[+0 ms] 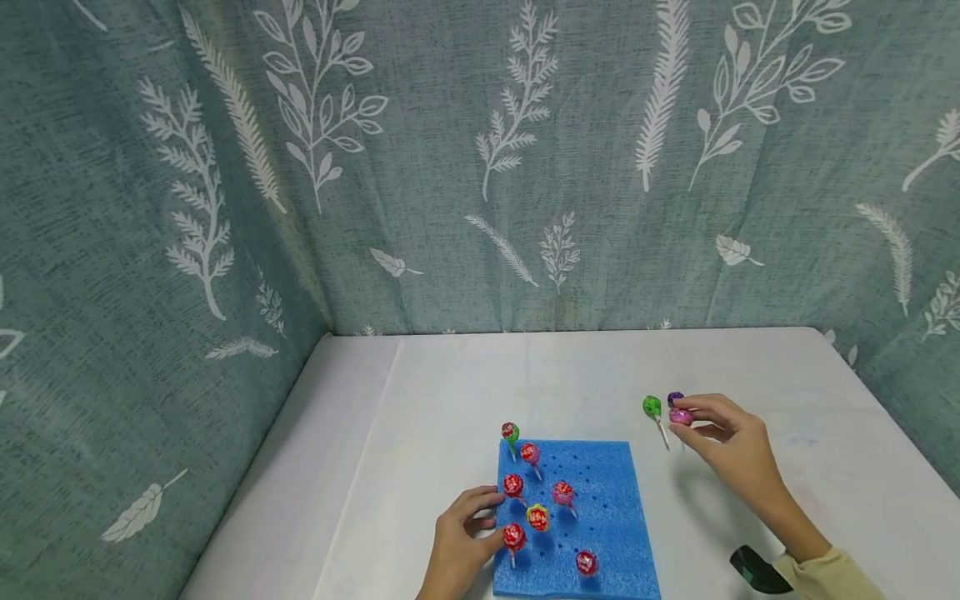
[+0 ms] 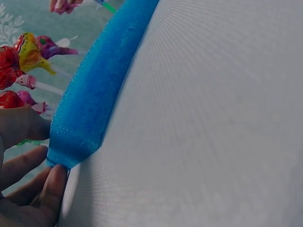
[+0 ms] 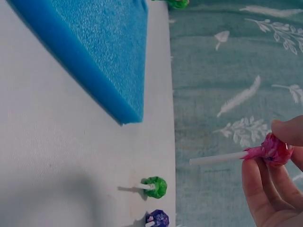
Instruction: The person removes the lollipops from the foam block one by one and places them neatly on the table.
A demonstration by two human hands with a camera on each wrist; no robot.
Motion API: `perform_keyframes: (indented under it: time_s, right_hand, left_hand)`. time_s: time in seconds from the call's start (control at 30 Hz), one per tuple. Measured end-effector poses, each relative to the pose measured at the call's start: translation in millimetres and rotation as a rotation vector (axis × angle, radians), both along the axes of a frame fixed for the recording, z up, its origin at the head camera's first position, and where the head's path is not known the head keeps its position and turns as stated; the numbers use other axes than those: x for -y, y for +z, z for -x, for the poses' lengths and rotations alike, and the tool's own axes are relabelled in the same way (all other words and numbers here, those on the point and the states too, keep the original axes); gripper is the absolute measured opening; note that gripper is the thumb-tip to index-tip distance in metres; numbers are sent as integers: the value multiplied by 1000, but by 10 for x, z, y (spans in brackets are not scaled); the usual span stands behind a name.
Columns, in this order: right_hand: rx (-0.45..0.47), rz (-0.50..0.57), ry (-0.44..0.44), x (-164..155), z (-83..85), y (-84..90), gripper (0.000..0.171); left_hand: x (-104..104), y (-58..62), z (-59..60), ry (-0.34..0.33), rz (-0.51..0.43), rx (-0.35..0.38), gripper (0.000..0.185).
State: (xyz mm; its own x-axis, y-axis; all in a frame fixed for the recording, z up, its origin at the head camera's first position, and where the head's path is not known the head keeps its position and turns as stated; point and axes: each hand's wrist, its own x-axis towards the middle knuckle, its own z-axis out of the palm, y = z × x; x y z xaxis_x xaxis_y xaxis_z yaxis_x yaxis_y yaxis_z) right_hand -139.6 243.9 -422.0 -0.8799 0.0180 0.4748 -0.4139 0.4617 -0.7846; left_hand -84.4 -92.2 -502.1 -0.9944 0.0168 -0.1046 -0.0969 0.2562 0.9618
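At the head frame's lower right, the right hand (image 1: 726,442) pinches a pink lollipop (image 1: 680,416), while the left hand (image 1: 465,540) grips the blue foam block (image 1: 618,517) at bottom centre, seemingly a pick-up step whose next move calls for aiming the stick (image 3: 215,159) foamward.

Ran open beyond the foam (image 1: 622,517) toward twelve, over the table (image 1: 435,392) to the curtain (image 1: 450,208). Met lollipops (image 1: 513,535) on the foam from eight to eleven, another at six; found room from one to five. Met the left hand (image 1: 463,535) at the nine-o'clock edge, a green lollipop (image 1: 652,407) and purple lollipop (image 1: 675,398) off at one, the right hand (image 1: 731,442) with a pink lollipop (image 1: 680,417) at two.
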Motion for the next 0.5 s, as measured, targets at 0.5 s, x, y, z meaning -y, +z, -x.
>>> perform_keyframes:
  time_s: [0.5]
  right_hand:
    - [17, -20, -33, -229, 173, -236, 29]
  left_hand:
    - [11, -54, 2, 1, -11, -21, 41]
